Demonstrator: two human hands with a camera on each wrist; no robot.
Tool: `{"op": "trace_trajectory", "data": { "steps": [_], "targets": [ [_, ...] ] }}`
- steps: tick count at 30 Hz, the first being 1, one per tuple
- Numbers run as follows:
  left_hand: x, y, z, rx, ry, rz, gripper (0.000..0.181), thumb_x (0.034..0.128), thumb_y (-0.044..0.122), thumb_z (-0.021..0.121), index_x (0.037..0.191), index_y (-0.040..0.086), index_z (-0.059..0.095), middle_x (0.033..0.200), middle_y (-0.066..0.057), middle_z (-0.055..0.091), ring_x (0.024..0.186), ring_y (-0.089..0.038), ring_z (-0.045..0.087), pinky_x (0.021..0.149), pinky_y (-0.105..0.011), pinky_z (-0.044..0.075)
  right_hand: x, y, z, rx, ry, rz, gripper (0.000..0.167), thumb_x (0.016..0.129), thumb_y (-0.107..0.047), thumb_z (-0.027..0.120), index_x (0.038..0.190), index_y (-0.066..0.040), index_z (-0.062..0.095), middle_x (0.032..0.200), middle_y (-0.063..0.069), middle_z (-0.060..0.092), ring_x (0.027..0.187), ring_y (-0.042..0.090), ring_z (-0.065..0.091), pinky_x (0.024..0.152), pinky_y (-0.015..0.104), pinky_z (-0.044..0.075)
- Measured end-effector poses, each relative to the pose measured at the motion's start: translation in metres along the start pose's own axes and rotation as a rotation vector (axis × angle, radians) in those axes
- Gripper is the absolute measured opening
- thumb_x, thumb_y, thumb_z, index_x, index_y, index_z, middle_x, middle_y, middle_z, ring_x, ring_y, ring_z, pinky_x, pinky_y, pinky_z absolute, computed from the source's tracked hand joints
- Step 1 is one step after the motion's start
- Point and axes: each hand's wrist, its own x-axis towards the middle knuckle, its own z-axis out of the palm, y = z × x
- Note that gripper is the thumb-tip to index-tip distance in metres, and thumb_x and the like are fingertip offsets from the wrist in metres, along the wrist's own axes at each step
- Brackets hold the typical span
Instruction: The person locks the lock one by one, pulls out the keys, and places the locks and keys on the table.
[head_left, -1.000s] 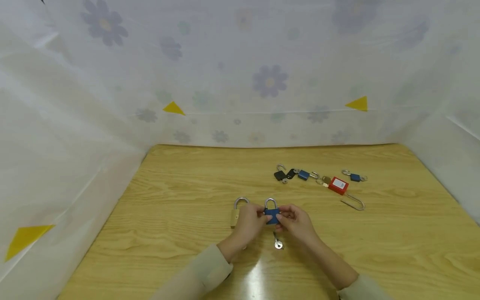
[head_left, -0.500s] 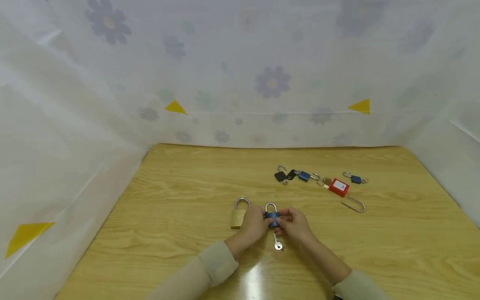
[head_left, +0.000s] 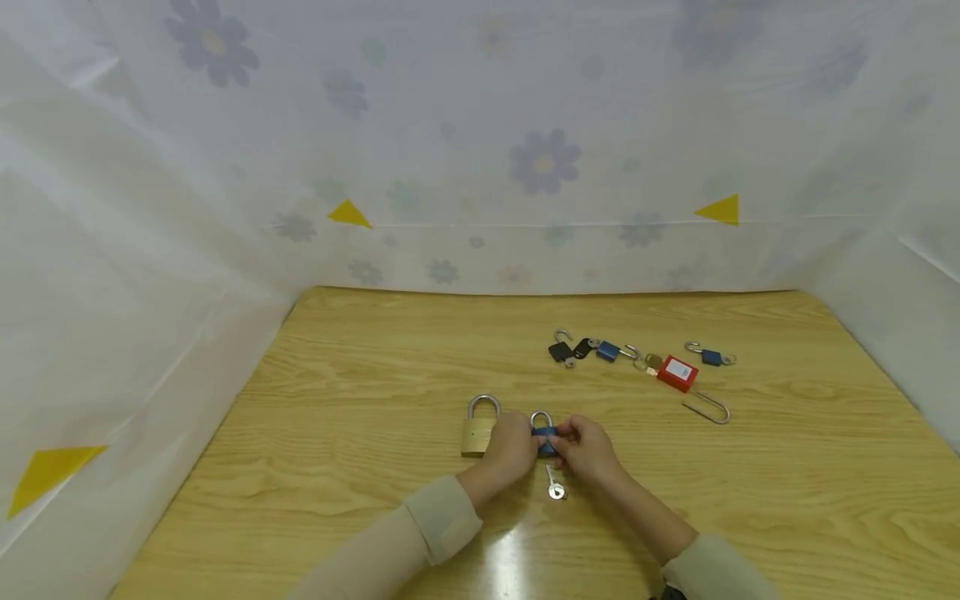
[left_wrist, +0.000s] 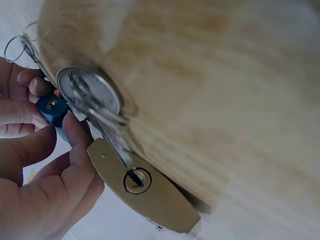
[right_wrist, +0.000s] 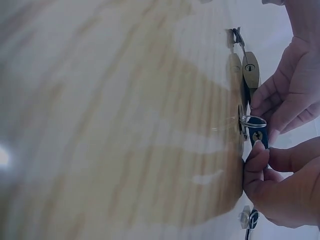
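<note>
Noted blue padlock (head_left: 546, 432) drawn slightly nearer the person since the frame a second earlier, and tipped to show less of its front face; saw left hand (head_left: 510, 450) and right hand (head_left: 590, 451) shifted along with it. Recorded brass padlock (head_left: 476, 437) in much the same spot.

Found grip clamped on the blue padlock from both sides, with thumbs against the front and fingers curled at its edges. Located it between the two hands, just right of the brass padlock and beyond a loose silver key (head_left: 556, 491). Saw its shackle pointing away from the person; made out its keyhole in both wrist views. Could not tell whether touching the table (head_left: 360, 375).

Saw brass padlock partly covered by left hand in the head view. Spotted, in left wrist view, its keyhole and a round-headed key (left_wrist: 90, 92) in line with it; could not tell whether inserted.

Logged farther back, right of centre: black padlock (head_left: 560, 352) with shackle swung out, black tag (head_left: 583, 348), small navy padlock (head_left: 608, 352), red padlock (head_left: 677, 373) with white label and long shackle extended, second navy padlock (head_left: 711, 357) farthest right. Noted flowered sheet (head_left: 543, 162) behind, with yellow triangles (head_left: 349, 214).
</note>
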Motion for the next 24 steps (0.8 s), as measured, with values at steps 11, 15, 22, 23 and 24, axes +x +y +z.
{"op": "trace_trajectory", "data": {
  "steps": [11, 15, 22, 23, 24],
  "targets": [
    [0.0015, -0.0015, 0.0021, 0.182, 0.052, 0.074, 0.024, 0.0778, 0.02, 0.072, 0.067, 0.001, 0.062, 0.062, -0.006, 0.058, 0.057, -0.017, 0.056, 0.048, -0.023, 0.044, -0.0028, -0.0023, 0.0024, -0.147, 0.028, -0.058, 0.004, 0.083, 0.006, 0.06, 0.081, 0.008, 0.057, 0.066, 0.009, 0.058, 0.051, 0.01, 0.052, 0.045, 0.017, 0.042],
    [0.0026, -0.0014, 0.0028, 0.175, 0.043, 0.08, 0.023, 0.0778, 0.018, 0.072, 0.067, 0.001, 0.061, 0.062, -0.006, 0.058, 0.056, -0.016, 0.055, 0.047, -0.022, 0.043, -0.0033, -0.0021, 0.004, -0.185, 0.056, -0.085, 0.005, 0.082, 0.006, 0.061, 0.078, 0.007, 0.058, 0.063, 0.008, 0.059, 0.049, 0.009, 0.051, 0.044, 0.017, 0.042],
    [0.0037, -0.0002, 0.0023, 0.193, 0.043, 0.085, 0.021, 0.076, 0.015, 0.073, 0.065, 0.001, 0.062, 0.063, -0.006, 0.06, 0.057, -0.016, 0.057, 0.047, -0.022, 0.045, -0.0026, -0.0022, 0.0042, -0.248, 0.077, -0.108, 0.008, 0.082, 0.003, 0.064, 0.076, 0.005, 0.059, 0.063, 0.007, 0.059, 0.051, 0.008, 0.05, 0.046, 0.018, 0.041],
    [0.0038, 0.0, 0.0018, 0.201, 0.046, 0.088, 0.021, 0.0755, 0.015, 0.074, 0.065, 0.001, 0.062, 0.063, -0.006, 0.06, 0.057, -0.017, 0.058, 0.048, -0.022, 0.045, -0.0023, -0.0023, 0.0038, -0.262, 0.077, -0.114, 0.008, 0.081, 0.003, 0.064, 0.076, 0.005, 0.059, 0.063, 0.007, 0.059, 0.053, 0.009, 0.05, 0.047, 0.018, 0.041],
    [0.0041, 0.0, 0.0014, 0.209, 0.049, 0.091, 0.02, 0.075, 0.015, 0.074, 0.065, 0.002, 0.062, 0.063, -0.006, 0.06, 0.057, -0.016, 0.057, 0.049, -0.022, 0.045, -0.002, -0.0026, 0.0034, -0.275, 0.076, -0.116, 0.008, 0.081, 0.002, 0.064, 0.076, 0.004, 0.058, 0.064, 0.007, 0.058, 0.055, 0.009, 0.049, 0.048, 0.019, 0.041]
  ]
}}
